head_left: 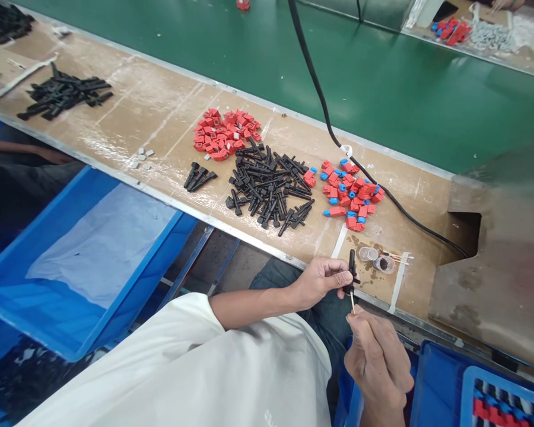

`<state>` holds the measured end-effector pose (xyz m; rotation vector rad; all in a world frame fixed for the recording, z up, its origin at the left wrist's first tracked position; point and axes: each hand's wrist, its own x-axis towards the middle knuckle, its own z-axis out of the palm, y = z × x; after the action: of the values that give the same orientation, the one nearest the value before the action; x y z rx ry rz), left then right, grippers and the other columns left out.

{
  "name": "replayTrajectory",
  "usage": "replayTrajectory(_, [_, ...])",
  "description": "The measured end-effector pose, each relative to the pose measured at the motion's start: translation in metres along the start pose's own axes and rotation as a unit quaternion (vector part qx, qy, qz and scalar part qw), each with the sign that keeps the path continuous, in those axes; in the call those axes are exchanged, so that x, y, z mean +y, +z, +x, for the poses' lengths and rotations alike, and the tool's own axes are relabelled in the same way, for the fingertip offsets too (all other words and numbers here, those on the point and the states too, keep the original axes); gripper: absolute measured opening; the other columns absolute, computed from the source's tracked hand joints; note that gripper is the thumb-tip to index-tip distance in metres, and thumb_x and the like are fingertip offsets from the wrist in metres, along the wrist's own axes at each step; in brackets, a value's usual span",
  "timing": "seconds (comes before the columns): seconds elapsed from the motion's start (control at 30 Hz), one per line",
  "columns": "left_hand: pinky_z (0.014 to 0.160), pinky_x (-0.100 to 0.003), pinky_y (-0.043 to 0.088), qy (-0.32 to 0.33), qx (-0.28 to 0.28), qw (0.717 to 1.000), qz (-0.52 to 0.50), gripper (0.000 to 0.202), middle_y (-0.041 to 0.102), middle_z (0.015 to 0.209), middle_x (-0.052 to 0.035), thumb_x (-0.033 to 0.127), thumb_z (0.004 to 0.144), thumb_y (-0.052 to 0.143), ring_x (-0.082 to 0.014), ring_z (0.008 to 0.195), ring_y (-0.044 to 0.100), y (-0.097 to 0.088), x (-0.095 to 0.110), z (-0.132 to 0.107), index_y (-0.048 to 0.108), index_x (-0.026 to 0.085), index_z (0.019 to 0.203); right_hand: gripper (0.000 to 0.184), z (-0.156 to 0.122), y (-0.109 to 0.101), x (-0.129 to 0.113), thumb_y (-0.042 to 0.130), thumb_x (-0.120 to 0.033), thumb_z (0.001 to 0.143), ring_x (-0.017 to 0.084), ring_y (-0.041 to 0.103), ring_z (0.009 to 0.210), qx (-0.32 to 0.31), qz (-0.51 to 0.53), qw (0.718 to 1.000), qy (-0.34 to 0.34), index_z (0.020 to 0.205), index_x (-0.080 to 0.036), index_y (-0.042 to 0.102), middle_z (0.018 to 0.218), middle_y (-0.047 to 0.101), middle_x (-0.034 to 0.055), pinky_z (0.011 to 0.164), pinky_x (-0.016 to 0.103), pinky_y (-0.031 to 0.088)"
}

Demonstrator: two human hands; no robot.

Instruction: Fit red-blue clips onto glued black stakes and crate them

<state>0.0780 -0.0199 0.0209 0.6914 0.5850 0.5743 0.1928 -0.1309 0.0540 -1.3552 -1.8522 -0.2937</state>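
My left hand (pixel 319 283) is closed on a black plastic part (pixel 352 264), which it keeps upright just over the front edge of the bench. Pinched in my right hand (pixel 378 362) is a thin wooden stick (pixel 353 303), its upper end touching the lower end of the black part. The stick's tip is hidden against the part. Close by on the bench stand two small clear cups (pixel 384 264), one with dark stuff inside. More thin sticks (pixel 399 257) lie beside them on a stained sheet.
A heap of black parts (pixel 269 187) lies on the brown bench between red pieces (pixel 226 133) and red-and-blue pieces (pixel 351 193). A black cable (pixel 320 101) crosses the bench. Blue bins (pixel 84 332) stand at left and lower right. Another person's arm (pixel 31 149) shows at left.
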Motion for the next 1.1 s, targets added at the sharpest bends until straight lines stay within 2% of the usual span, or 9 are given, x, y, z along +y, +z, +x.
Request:
replayTrajectory(0.17, [0.049,-0.019,0.039,-0.065,-0.039,0.994,-0.077,0.057,0.062,0.068,-0.0024,0.062,0.059,0.087,-0.0089,0.058,0.056,0.003,0.007,-0.003,0.062,0.012,0.072,0.033,0.001,-0.002,-0.003,0.065,0.001,0.085,0.017,0.07,0.072,0.066,0.059,0.99,0.108,0.109,-0.02,0.07,0.092,0.072,0.0042,0.054,0.029,0.061])
replayTrajectory(0.3, [0.05,-0.019,0.041,-0.062,-0.074,0.994,-0.046,0.058,0.061,0.069,-0.0021,0.064,0.059,0.086,-0.0088,0.059,0.056,0.002,0.013,-0.003,0.063,0.012,0.07,0.029,0.007,-0.003,-0.001,0.062,0.0,0.087,0.015,0.067,0.066,0.088,0.074,0.979,0.167,0.106,-0.019,0.071,0.086,0.071,0.0028,0.052,0.028,0.058])
replayTrajectory(0.37, [0.052,-0.02,0.043,-0.044,-0.073,0.996,-0.005,0.058,0.061,0.071,-0.0019,0.065,0.06,0.084,-0.0088,0.061,0.054,0.001,0.015,-0.003,0.065,0.011,0.07,0.027,0.009,-0.004,0.0,0.062,-0.002,0.088,0.015,0.067,0.066,0.062,0.059,0.983,0.161,0.107,-0.02,0.07,0.086,0.071,0.003,0.054,0.027,0.058])
replayTrajectory(0.43, [0.053,-0.02,0.044,-0.028,-0.059,0.998,0.016,0.058,0.061,0.073,-0.0019,0.065,0.06,0.084,-0.0082,0.061,0.053,-0.001,0.014,-0.001,0.066,0.011,0.071,0.028,0.01,-0.004,0.0,0.063,-0.004,0.089,0.015,0.069,0.069,0.028,0.04,0.992,0.119,0.11,-0.021,0.069,0.087,0.071,0.0031,0.056,0.027,0.06])
replayTrajectory(0.53, [0.051,-0.019,0.042,-0.033,-0.05,0.998,-0.028,0.058,0.062,0.072,-0.0024,0.064,0.06,0.085,-0.0076,0.058,0.054,-0.004,0.01,0.0,0.067,0.011,0.074,0.033,0.011,-0.004,0.0,0.067,-0.003,0.086,0.017,0.071,0.075,0.014,0.029,0.998,0.062,0.113,-0.021,0.069,0.089,0.072,0.0032,0.06,0.027,0.062])
replayTrajectory(0.7, [0.051,-0.019,0.041,-0.082,-0.069,0.988,-0.113,0.054,0.064,0.068,-0.0038,0.055,0.059,0.09,-0.0095,0.058,0.059,-0.008,0.005,-0.001,0.067,0.01,0.078,0.032,0.01,-0.004,0.0,0.065,-0.001,0.085,0.017,0.069,0.067,0.082,0.075,0.986,0.127,0.111,-0.02,0.071,0.089,0.072,0.0041,0.054,0.031,0.059])
replayTrajectory(0.87, [0.048,-0.017,0.041,-0.101,-0.071,0.982,-0.142,0.053,0.066,0.069,-0.0044,0.051,0.058,0.092,-0.0105,0.058,0.063,-0.009,0.003,-0.001,0.066,0.01,0.079,0.033,0.004,-0.003,0.002,0.064,-0.001,0.085,0.016,0.067,0.067,0.115,0.107,0.973,0.167,0.111,-0.021,0.071,0.09,0.072,0.0034,0.049,0.03,0.057])
replayTrajectory(0.97, [0.047,-0.017,0.042,-0.108,-0.072,0.98,-0.149,0.054,0.067,0.07,-0.0047,0.051,0.056,0.093,-0.0108,0.058,0.064,-0.009,0.003,0.0,0.067,0.01,0.08,0.033,0.003,-0.001,0.002,0.063,0.0,0.085,0.016,0.067,0.068,0.118,0.118,0.972,0.168,0.11,-0.02,0.071,0.09,0.071,0.0034,0.049,0.03,0.058])
replayTrajectory(1.1, [0.048,-0.017,0.043,-0.106,-0.079,0.98,-0.149,0.053,0.066,0.07,-0.0039,0.051,0.057,0.092,-0.0099,0.059,0.063,-0.009,0.003,-0.001,0.067,0.01,0.08,0.034,0.006,0.002,0.001,0.064,0.001,0.084,0.015,0.067,0.066,0.09,0.104,0.977,0.161,0.109,-0.021,0.07,0.089,0.071,0.0023,0.052,0.029,0.058])
